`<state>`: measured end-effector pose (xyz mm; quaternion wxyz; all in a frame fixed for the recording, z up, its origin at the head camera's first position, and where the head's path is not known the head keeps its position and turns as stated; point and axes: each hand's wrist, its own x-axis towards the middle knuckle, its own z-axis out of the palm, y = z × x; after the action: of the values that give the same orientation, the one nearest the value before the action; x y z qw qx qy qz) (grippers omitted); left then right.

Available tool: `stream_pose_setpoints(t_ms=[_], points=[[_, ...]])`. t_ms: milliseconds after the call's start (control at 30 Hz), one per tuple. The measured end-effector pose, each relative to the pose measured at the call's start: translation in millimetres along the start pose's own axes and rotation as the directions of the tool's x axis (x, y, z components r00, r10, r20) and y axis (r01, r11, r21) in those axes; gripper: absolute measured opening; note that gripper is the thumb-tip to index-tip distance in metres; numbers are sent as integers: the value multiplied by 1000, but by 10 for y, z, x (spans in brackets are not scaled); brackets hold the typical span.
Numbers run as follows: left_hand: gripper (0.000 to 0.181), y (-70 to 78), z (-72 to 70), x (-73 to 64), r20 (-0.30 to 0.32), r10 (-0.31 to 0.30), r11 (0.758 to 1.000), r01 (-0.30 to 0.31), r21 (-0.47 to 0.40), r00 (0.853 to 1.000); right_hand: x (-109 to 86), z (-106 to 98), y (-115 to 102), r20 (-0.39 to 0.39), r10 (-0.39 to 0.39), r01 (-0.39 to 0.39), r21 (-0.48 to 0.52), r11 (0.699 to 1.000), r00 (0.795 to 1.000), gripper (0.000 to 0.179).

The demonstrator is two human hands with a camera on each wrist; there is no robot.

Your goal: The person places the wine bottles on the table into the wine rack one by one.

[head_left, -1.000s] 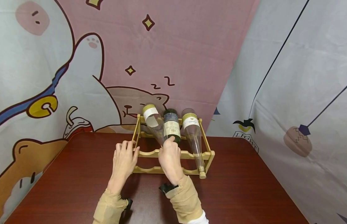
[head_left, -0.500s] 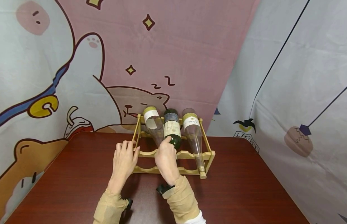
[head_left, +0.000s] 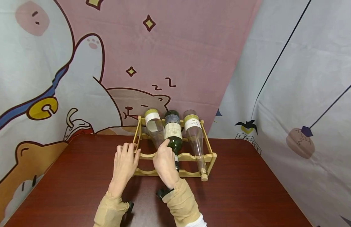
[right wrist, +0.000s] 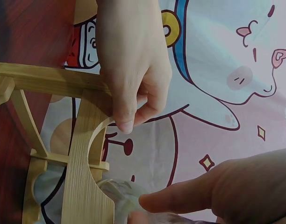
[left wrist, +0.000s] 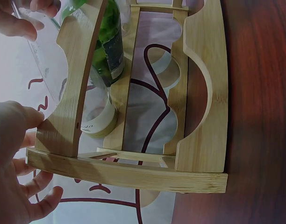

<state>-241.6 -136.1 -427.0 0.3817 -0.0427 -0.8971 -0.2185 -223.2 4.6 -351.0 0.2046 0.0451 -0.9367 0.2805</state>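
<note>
My right hand (head_left: 165, 162) holds the neck end of a clear glass bottle (head_left: 156, 126) with a yellow base band and white label, which leans in the left place of a two-tier wooden wine rack (head_left: 189, 156). The neck itself is hidden behind that hand in the head view; in the left wrist view, fingertips (left wrist: 25, 28) pinch the clear glass. At the rack's front left corner, my left hand (head_left: 125, 162) grips the wood, its thumb against the upper front bar (left wrist: 63, 121). Beside the held bottle, a dark green wine bottle (head_left: 174, 130) lies in the middle place.
Another clear bottle (head_left: 195, 137), stopped with a cork (head_left: 204, 177), slopes forward in the rack's right place. Under the rack is a reddish-brown table (head_left: 249, 186). A printed cartoon cloth (head_left: 198, 56) hangs right behind it.
My right hand has shifted left and slightly down, uncovering the green bottle's shoulder and neck. The held clear bottle's base has dropped a little. The left hand stays on the rack.
</note>
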Motion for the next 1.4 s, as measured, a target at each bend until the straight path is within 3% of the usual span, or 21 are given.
stream_pose_setpoints(t_ms=[300, 633, 967, 1167, 1400], points=[[23, -9, -13, -11, 4, -3, 1000, 3, -1, 1000, -8, 7, -67, 167, 69, -83, 78, 994, 984, 57], [15, -10, -28, -4, 2, 0, 1000, 0, -21, 1000, -70, 97, -132, 107, 28, -36, 73, 997, 994, 45], [14, -6, -21, -7, -3, 12, 1000, -12, -19, 1000, -102, 149, -177, 112, 3, -10, 60, 998, 994, 38], [14, -4, -25, -1, 1, 9, 1000, -9, -21, 1000, -121, 192, -169, 138, -10, -3, 94, 996, 990, 35], [14, 4, -29, 1, -11, 11, 1000, -12, -23, 1000, -137, 253, -147, 116, -53, 39, 116, 992, 992, 30]])
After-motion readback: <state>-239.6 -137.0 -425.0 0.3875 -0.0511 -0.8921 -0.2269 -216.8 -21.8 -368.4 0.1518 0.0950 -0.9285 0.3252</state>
